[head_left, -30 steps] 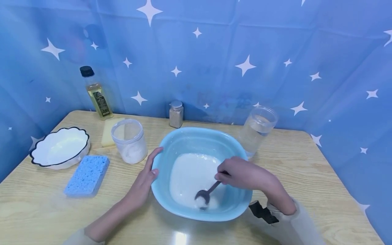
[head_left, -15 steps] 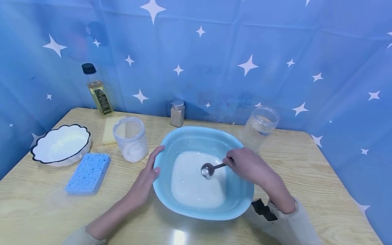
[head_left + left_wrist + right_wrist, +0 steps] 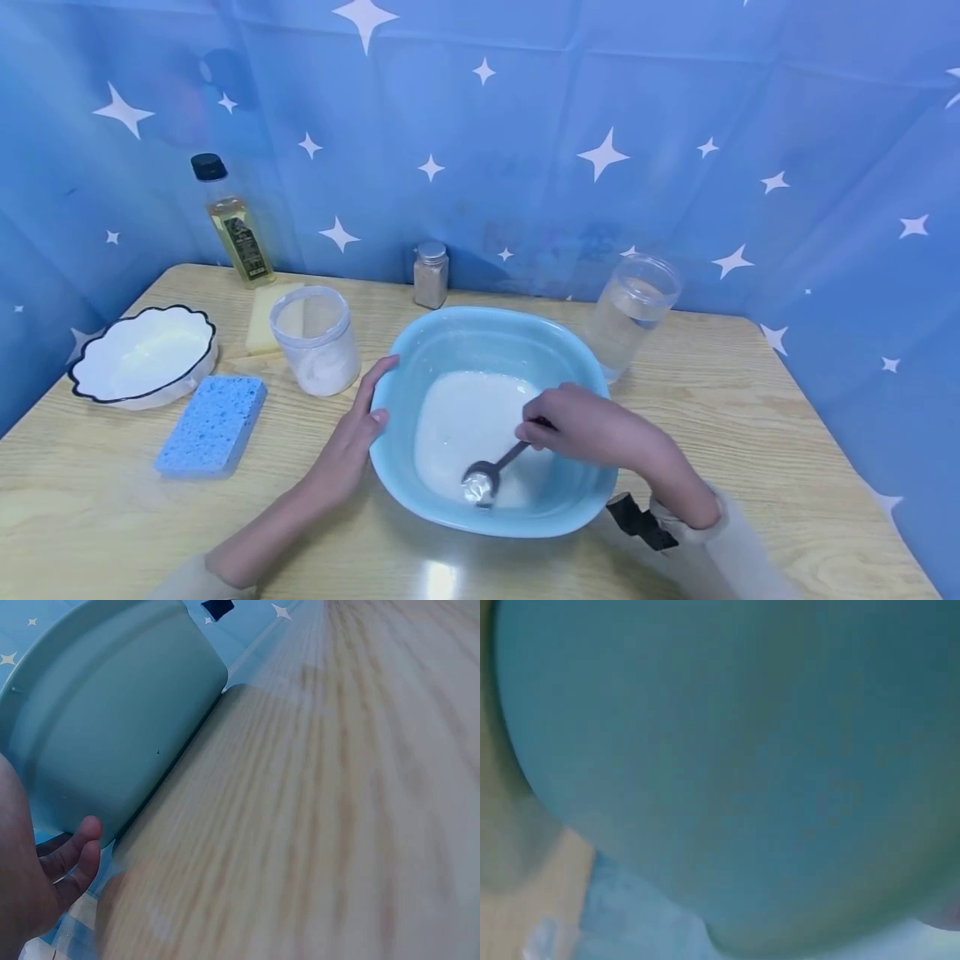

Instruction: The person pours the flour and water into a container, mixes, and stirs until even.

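Observation:
A light blue basin with a pool of white liquid in it stands at the middle of the table in the head view. My left hand holds its left rim, thumb and index finger over the edge. In the left wrist view the other fingers lie by the basin's outer wall. Over the basin my right hand grips the handle of a dark metal spoon. The spoon's bowl is in the liquid near the front. Mostly the basin's blurred outside fills the right wrist view.
To the left are a clear jar of white powder, a blue sponge, a scalloped white dish, a pale yellow block and an oil bottle. Behind the basin stand a small shaker and a water jug.
The spoon went from the front of the liquid back toward the middle, then forward and left again, the right hand moving with it. The left hand stays on the rim.

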`<state>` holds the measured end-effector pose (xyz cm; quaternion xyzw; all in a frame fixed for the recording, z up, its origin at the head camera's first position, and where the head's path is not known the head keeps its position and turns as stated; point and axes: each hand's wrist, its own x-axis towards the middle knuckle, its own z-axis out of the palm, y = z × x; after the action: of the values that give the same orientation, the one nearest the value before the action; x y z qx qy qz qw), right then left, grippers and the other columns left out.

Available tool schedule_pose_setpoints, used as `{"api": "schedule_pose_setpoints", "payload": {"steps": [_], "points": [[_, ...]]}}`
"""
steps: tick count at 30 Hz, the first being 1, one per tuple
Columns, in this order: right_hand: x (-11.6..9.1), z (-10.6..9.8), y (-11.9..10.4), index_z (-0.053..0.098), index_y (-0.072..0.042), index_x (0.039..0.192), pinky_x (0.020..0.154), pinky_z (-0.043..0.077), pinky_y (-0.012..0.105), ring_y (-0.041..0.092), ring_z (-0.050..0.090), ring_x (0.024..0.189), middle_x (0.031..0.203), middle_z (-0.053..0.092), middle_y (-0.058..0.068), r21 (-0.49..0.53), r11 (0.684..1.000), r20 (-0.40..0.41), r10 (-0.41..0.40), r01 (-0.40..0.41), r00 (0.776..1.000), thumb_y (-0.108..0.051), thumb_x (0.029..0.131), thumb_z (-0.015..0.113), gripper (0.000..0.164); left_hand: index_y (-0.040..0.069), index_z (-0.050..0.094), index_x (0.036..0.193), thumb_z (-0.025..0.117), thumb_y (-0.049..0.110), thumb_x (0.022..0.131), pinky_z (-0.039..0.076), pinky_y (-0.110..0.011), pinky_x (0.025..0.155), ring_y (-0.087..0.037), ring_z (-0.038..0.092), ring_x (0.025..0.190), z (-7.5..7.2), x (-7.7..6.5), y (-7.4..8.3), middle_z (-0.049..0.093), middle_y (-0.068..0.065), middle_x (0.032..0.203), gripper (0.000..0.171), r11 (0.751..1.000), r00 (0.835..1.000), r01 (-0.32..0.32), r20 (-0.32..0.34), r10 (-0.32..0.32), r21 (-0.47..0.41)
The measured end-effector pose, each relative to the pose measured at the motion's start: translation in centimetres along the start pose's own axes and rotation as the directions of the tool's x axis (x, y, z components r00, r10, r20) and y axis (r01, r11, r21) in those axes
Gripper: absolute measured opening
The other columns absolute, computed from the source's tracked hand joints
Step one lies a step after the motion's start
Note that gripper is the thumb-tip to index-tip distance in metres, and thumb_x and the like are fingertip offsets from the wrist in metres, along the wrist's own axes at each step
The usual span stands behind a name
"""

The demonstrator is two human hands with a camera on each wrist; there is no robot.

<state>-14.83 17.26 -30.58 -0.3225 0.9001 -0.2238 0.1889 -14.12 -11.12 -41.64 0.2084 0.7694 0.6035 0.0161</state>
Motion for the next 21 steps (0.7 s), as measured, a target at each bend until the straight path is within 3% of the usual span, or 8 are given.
{"api": "schedule_pose_setpoints", "payload": {"steps": [5,12,15,21], "points": [[1.2,1.3,-0.2,0.061,-0.011,0.070,0.048,0.032,0.021,0.005,0.031,0.047,0.055,0.040,-0.008,-0.024,0.999,-0.106,0.043,-0.045,0.993,-0.017,0.094,0.054,0.025,0.034,0.016,0.146,0.027,0.024,0.100,0.049,-0.031,0.081,-0.032,0.049,0.115,0.0,-0.1,0.0,0.027,-0.007,0.147,0.049,1.000,1.000,-0.007,-0.004,0.007,0.007],[1.7,1.6,0.2,0.055,-0.012,0.063,0.049,0.032,0.023,0.008,0.032,0.048,0.054,0.037,-0.005,-0.072,0.984,-0.260,0.142,-0.166,0.955,-0.018,0.093,0.056,0.030,0.035,0.016,0.146,0.027,0.027,0.100,0.049,-0.029,0.082,-0.031,0.049,0.116,0.0,-0.1,-0.1,0.027,-0.006,0.147,0.048,1.000,1.000,0.010,0.001,-0.010,0.007],[1.6,1.4,0.3,0.054,-0.013,0.062,0.047,0.031,0.022,0.007,0.031,0.047,0.053,0.034,-0.006,-0.127,0.981,-0.287,0.104,-0.145,0.952,-0.017,0.092,0.057,0.030,0.036,0.016,0.146,0.027,0.027,0.100,0.048,-0.028,0.082,-0.032,0.047,0.117,0.0,-0.1,-0.1,0.027,-0.005,0.148,0.048,1.000,1.000,0.014,0.004,-0.014,0.003],[1.1,1.3,0.5,0.058,-0.016,0.068,0.046,0.030,0.019,0.003,0.030,0.046,0.051,0.033,-0.010,-0.276,0.960,-0.294,-0.046,-0.039,0.955,-0.016,0.091,0.060,0.023,0.036,0.015,0.146,0.027,0.029,0.100,0.048,-0.028,0.082,-0.031,0.048,0.117,-0.1,-0.1,0.1,0.028,-0.006,0.147,0.048,1.000,1.000,0.024,0.008,-0.024,0.004]]}}
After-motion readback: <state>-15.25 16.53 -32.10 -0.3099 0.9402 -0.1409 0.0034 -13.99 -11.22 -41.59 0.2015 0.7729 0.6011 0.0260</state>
